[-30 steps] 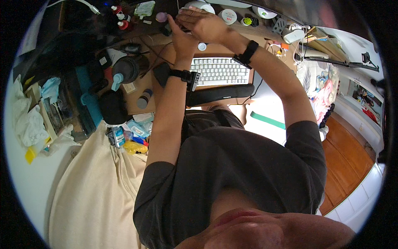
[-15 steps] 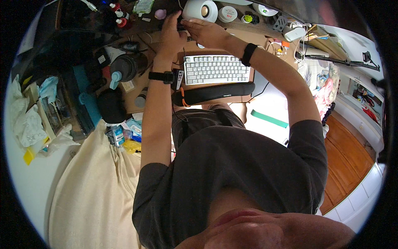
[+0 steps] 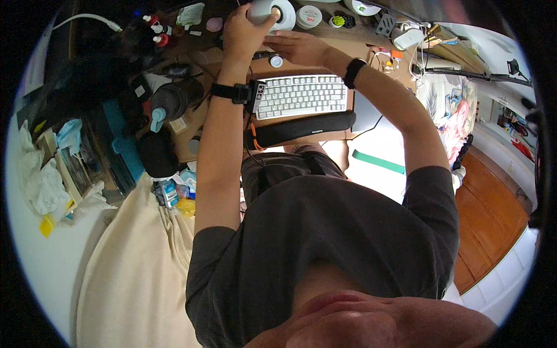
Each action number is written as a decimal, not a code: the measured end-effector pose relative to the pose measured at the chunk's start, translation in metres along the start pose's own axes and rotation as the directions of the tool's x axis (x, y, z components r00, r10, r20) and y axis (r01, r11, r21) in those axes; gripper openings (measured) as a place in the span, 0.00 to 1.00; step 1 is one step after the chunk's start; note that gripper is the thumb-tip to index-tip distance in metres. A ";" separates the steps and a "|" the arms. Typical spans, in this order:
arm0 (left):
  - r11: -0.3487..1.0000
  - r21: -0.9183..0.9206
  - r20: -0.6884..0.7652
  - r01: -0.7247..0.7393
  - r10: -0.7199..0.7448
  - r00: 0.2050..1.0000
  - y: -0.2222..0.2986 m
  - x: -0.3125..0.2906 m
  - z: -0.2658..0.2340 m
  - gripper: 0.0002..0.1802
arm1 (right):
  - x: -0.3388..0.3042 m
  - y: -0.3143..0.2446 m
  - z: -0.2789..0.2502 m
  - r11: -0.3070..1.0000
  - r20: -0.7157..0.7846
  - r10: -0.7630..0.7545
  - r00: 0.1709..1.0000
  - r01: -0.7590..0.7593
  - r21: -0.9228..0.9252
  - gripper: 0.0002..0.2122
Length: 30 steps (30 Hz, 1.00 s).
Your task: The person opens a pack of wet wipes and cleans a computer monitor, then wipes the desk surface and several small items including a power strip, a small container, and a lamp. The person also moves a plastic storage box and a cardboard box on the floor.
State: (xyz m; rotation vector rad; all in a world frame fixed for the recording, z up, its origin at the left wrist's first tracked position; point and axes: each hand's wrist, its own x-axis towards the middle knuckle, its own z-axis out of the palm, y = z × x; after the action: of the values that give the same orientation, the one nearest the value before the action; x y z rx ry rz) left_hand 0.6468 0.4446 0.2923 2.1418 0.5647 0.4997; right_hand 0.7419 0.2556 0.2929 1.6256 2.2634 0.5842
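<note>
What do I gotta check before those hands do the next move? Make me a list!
1. Left hand at the white round device: ok, its thumb lies across the front.
2. Firm grip there: cannot tell, some fingers are hidden.
3. Whole device in view: not ok, the left hand covers part.
4. Right hand empty: cannot tell, its underside is hidden.
5. Keyboard free of both hands: ok.
6. White tub right of the device, untouched: ok.

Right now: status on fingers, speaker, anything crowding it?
Left fingers over speaker, grip unclear. Right fingers outstretched, just nearer the person. Speaker partly hidden by left hand. White tub close on its right.
</note>
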 end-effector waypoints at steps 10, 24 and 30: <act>0.999 -0.019 -0.044 0.037 -0.037 0.998 0.001 0.001 -0.009 0.41 | -0.051 -0.010 0.014 0.860 -0.046 0.327 0.944 -0.277 0.428 0.24; 0.997 -0.021 -0.087 0.076 -0.077 0.993 0.024 -0.007 -0.008 0.41 | 0.062 -0.069 0.007 -0.586 0.826 0.558 0.078 0.741 0.326 0.17; 0.997 0.033 -0.192 0.075 -0.067 0.979 0.024 -0.016 0.003 0.39 | 0.062 -0.066 -0.001 -0.618 0.901 0.357 0.245 0.786 0.031 0.11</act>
State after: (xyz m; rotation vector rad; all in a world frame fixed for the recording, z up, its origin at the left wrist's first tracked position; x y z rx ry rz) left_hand 0.6404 0.4209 0.3083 2.1166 0.7611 0.6640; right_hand 0.6671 0.2957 0.2617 -0.6119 0.5019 0.7487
